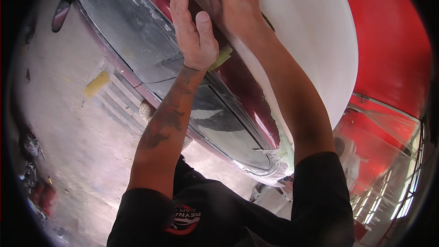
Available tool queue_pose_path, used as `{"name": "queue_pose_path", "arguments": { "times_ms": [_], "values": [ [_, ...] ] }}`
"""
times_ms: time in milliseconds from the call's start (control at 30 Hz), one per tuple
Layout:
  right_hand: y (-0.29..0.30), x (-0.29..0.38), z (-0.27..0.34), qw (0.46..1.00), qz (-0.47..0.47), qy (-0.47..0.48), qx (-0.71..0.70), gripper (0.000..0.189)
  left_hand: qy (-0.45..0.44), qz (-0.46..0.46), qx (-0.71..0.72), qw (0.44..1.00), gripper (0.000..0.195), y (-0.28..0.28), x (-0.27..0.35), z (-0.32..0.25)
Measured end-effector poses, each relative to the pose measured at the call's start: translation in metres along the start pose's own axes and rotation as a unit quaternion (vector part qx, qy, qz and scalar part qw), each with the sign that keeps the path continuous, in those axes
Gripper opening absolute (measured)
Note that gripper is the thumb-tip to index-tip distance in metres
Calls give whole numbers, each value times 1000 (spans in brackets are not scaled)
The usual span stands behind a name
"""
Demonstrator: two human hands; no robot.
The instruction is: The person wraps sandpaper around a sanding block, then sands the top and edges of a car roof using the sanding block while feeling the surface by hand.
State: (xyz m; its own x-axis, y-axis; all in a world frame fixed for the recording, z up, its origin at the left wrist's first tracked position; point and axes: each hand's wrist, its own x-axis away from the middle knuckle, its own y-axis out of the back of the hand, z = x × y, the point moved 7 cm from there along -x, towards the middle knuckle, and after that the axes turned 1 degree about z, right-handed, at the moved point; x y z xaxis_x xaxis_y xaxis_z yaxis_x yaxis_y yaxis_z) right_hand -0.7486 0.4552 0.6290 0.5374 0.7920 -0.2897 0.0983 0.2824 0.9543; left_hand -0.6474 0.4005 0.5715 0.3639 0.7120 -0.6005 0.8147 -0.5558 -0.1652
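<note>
My left hand (193, 29) is raised over the dusty side window of a dark red car, fingers together and thumb apart, holding nothing. My right hand (238, 5) reaches to the upper edge of the car's pale, sanded roof (308, 41), its fingers bent over the dark roof channel. Whether something lies under those fingers cannot be told. A strip of yellow-green masking tape (222, 56) sticks to the dark red roof rail (240, 82), just beyond my left wrist. Whitish dust coats my left fingers and thumb.
The car's side mirror (61, 14) juts out at upper left. A yellow sheet (97, 84) lies on a slatted step (120, 101) beside the car, near my shoe (146, 110). A large red surface (387, 41) stands beyond the roof, with clear plastic sheeting (387, 120) at right.
</note>
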Motion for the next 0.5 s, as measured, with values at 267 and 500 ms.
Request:
{"name": "queue_pose_path", "arguments": {
  "times_ms": [267, 500],
  "values": [
    [21, 54, -12, 997, -31, 48, 51, 46, -50, 12, -41, 998, 56, -1, -12, -17],
    [145, 287, -74, 988, 91, -57, 113, 64, 27, 73, -58, 995, 54, -9, -3, -4]
  ]
}}
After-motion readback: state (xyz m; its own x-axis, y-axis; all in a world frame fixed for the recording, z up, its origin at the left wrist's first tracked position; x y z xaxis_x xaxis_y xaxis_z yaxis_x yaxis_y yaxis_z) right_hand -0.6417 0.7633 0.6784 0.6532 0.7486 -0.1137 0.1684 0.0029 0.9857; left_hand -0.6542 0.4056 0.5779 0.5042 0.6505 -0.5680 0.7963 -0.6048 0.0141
